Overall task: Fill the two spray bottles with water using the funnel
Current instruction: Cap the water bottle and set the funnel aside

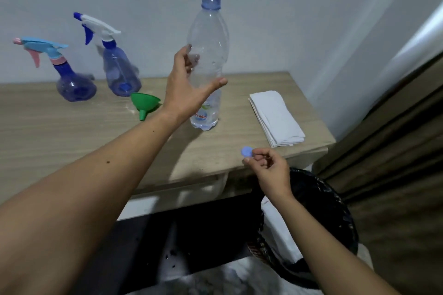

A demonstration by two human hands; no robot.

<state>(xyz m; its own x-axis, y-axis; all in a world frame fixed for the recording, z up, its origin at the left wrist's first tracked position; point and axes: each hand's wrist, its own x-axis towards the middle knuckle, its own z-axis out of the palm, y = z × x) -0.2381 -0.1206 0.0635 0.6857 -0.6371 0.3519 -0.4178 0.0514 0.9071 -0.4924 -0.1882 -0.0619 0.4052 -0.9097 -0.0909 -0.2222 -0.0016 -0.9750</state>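
While the water bottle (208,64) stands uncapped on the table (72,132):
Left hand (189,84): spread open beside the bottle, fingers straight (contact unclear).
Right hand (268,170): pinches the blue cap (247,151), in front of the bottle.
Funnel (143,103): lying left of the bottle.
Spray bottles (72,79) (117,67): further left.
Folded cloth (275,117): right of it.
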